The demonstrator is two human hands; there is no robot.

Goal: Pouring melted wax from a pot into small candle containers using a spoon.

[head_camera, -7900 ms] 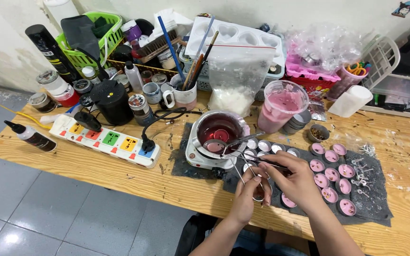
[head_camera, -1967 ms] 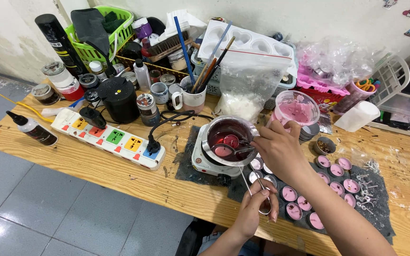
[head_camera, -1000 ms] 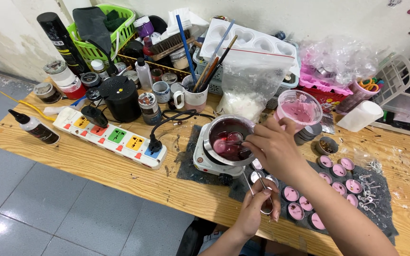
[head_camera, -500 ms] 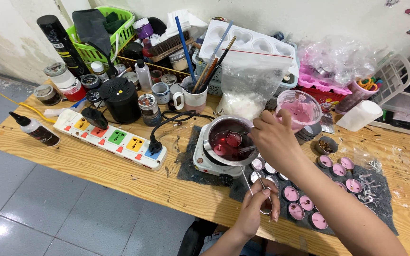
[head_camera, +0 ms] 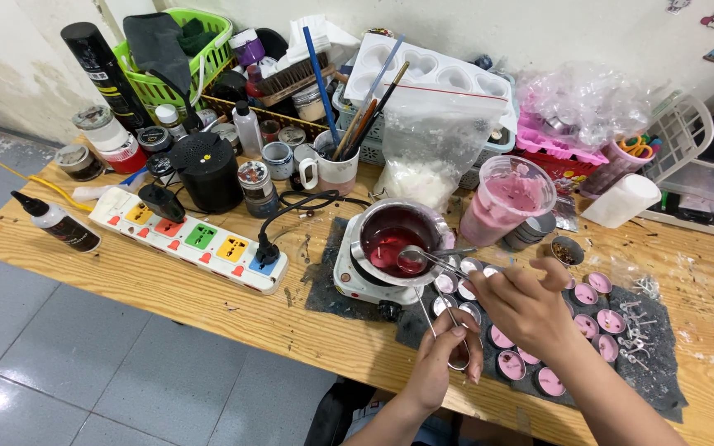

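Two hands work over a cluttered wooden table (head_camera: 167,289) set against a pale wall, grey floor tiles showing at the near left. Far back sit a green basket (head_camera: 208,33), a white heart-shaped mould tray (head_camera: 448,74) and a bag of white flakes (head_camera: 427,165); a white power strip (head_camera: 192,239) with coloured sockets lies left. On the dark mat (head_camera: 663,380), small round tins (head_camera: 551,381), many with pink fill, crowd near right. The right hand (head_camera: 530,306) pinches a metal spoon (head_camera: 415,258), its bowl now over the red liquid in the melting pot (head_camera: 394,239) on the white hot plate. Half a second ago that hand was higher, near the pink cup (head_camera: 506,202); it has dropped nearer. The left hand (head_camera: 444,363) stays closed on a thin wire tool (head_camera: 435,310) by the table's near edge.
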